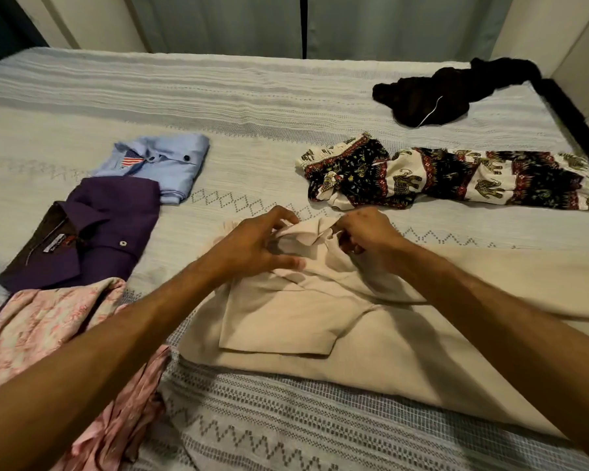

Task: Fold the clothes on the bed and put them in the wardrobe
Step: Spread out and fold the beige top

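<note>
Both hands' fingers point(288, 217) pinch the beige shirt point(286, 317), flanked by folded purple shirt point(106, 232) and elephant-print trousers point(439, 178).

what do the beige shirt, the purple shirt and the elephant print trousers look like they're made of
Beige shirt: matte woven cloth, maybe linen or cotton; it holds soft creases and has no sheen.
Purple shirt: smooth, finer weave, perhaps cotton or a blend; faint sheen, crisp folded edges.
Elephant print trousers: thin, limp printed fabric, possibly rayon; it crumples loosely. None can be confirmed by look alone.
</note>
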Demonstrator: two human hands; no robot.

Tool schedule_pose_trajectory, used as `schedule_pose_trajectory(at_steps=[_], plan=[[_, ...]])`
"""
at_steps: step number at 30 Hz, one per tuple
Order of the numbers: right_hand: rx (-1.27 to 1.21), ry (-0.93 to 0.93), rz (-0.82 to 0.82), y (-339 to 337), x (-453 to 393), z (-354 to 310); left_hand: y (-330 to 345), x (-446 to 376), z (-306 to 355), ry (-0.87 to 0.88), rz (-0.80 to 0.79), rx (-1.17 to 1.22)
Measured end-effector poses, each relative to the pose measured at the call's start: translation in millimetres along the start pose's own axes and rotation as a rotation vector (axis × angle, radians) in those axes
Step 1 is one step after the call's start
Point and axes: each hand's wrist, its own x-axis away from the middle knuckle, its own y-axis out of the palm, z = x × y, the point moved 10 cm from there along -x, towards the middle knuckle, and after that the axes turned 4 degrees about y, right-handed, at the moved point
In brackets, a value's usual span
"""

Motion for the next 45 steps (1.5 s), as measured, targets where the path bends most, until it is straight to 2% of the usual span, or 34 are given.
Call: schedule_pose_trajectory(at_steps=[3, 6, 8, 10, 12, 14, 15, 17, 20, 23, 25, 27, 29, 31, 34, 36, 38, 40, 41, 45], plan=[[-0.080, 0.097, -0.151, 0, 1, 0, -8, -6, 1, 0.019, 0.164, 0.056], [0.069, -0.050, -0.253, 6, 23, -10, -18, -3, -12, -0.069, 0.286, 0.251], [0.298, -0.162, -0.192, 8, 33, -7, -22, 0, -24, -0.124, 0.328, 0.377], [0.344, -0.286, 0.004, -2, 39, -9, -27, 5, -23, -0.115, 0.344, 0.467], [0.117, -0.261, 0.117, -18, 39, 2, -33, 13, -15, -0.070, 0.361, 0.485], [-0.308, -0.071, 0.012, -18, 36, 21, -39, 23, -3, -0.026, 0.361, 0.451], [-0.483, 0.010, -0.077, -12, 39, 23, -40, 28, 1, -0.010, 0.340, 0.434], [-0.564, 0.000, -0.230, -7, 54, 14, -39, 38, 11, 0.029, 0.273, 0.415], [-0.303, -0.182, -0.383, -2, 92, -2, -35, 62, 19, 0.057, 0.153, 0.435], [-0.157, -0.240, -0.470, 10, 117, 9, -12, 86, 10, 0.001, -0.038, 0.449], [-0.051, -0.284, -0.478, 21, 123, 15, 11, 95, 1, -0.033, -0.176, 0.316], [0.102, -0.397, -0.480, 35, 132, 12, 16, 95, 5, 0.045, -0.163, 0.174], [0.195, -0.487, -0.442, 40, 139, 7, 11, 93, 14, 0.119, -0.120, 0.177], [0.151, -0.492, -0.392, 34, 141, 1, 2, 92, 15, 0.119, -0.063, 0.348], [-0.047, -0.400, -0.253, 13, 127, 2, -13, 92, 2, 0.015, 0.149, 0.580], [-0.191, -0.277, -0.124, 4, 106, 12, -15, 94, -10, -0.067, 0.263, 0.631], [-0.139, -0.220, 0.037, 0, 86, 21, -14, 96, -12, -0.096, 0.331, 0.569], [0.122, -0.238, 0.150, 2, 73, 22, -14, 97, -6, -0.087, 0.400, 0.438], [0.228, -0.248, 0.176, 5, 70, 23, -13, 96, 1, -0.077, 0.423, 0.362], [0.387, -0.335, 0.206, 13, 84, 16, -2, 101, 12, -0.079, 0.463, 0.172]])
